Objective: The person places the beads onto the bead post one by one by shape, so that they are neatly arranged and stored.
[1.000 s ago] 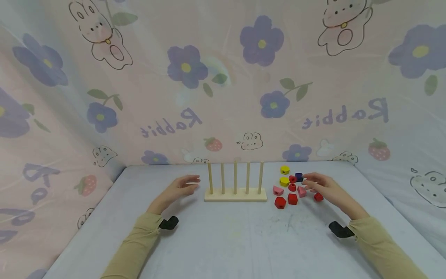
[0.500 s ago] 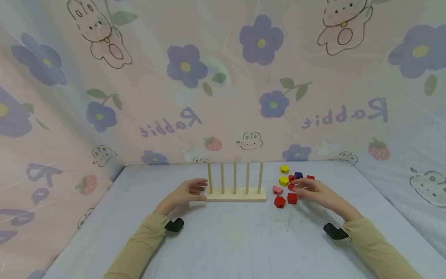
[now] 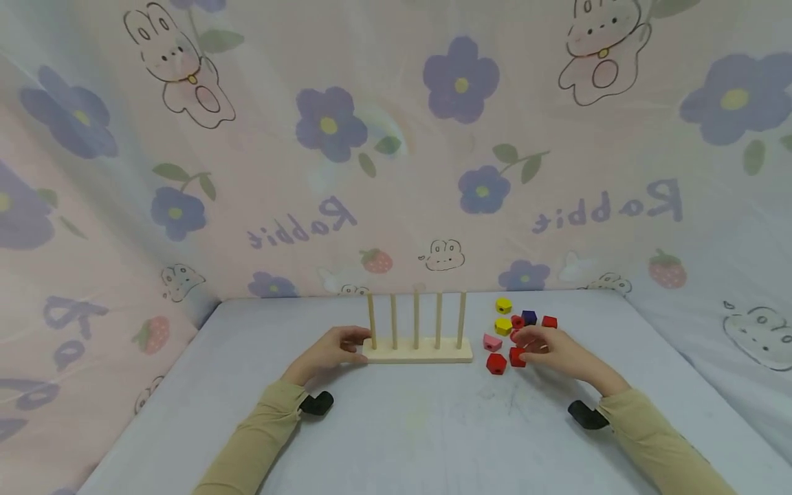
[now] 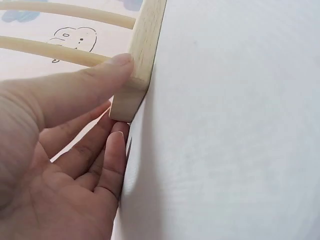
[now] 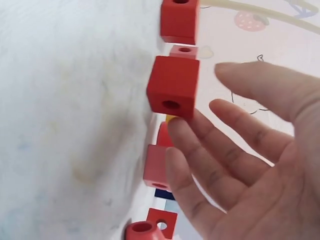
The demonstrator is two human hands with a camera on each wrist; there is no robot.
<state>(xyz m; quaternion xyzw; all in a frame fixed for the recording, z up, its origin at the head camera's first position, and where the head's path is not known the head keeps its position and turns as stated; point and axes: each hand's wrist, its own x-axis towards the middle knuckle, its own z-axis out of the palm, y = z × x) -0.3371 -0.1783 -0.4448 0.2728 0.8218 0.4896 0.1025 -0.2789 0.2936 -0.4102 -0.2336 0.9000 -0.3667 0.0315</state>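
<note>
A wooden peg stand with several upright rods stands mid-table; the rods carry no beads. My left hand holds its left end, the thumb on the front side of the base and the fingers curled behind the end. At the right, my right hand is beside a red cube bead with a hole in it. The thumb is apart from this cube, and the fingertips reach close behind it; whether they touch cannot be made out. A red faceted bead lies just left of the cube.
Around the right hand lie a pink bead, two yellow beads, one of them a near yellow bead, a dark blue bead and another red bead. A patterned cloth hangs behind the white table.
My left hand has moved right to the stand's end and taken hold of it. My right hand has come left and nearer, from the dark blue bead to the red cube.
</note>
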